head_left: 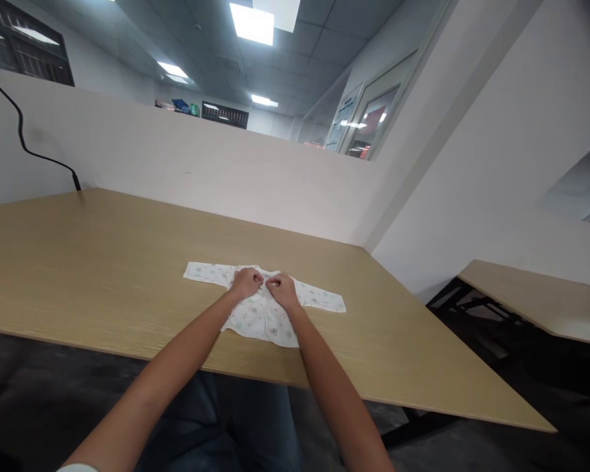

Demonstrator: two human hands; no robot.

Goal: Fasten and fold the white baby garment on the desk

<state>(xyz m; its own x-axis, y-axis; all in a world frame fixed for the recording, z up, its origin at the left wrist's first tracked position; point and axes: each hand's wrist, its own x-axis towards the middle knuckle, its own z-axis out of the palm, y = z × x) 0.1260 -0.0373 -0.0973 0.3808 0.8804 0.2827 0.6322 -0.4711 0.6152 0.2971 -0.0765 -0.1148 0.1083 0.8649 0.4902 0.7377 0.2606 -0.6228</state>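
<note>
A small white baby shirt (250, 317) with a faint print lies spread out, front side up, its two long sleeves stretched to either side. Its front opening runs down the middle from the neckline. My left hand (247, 282) is closed at the left edge of the opening, just below the collar, fingertips pinching the cloth. Close beside it, my right hand (282, 289) pinches the opposite edge of the opening. The two sets of fingertips almost meet. Whether a fastener sits between them is too small to tell.
The shirt rests on a wooden table (128, 262), near its front edge. A low white partition (216, 170) stands behind the table. A black cable (22, 134) hangs down at the far left. Another table (541, 295) is on the right.
</note>
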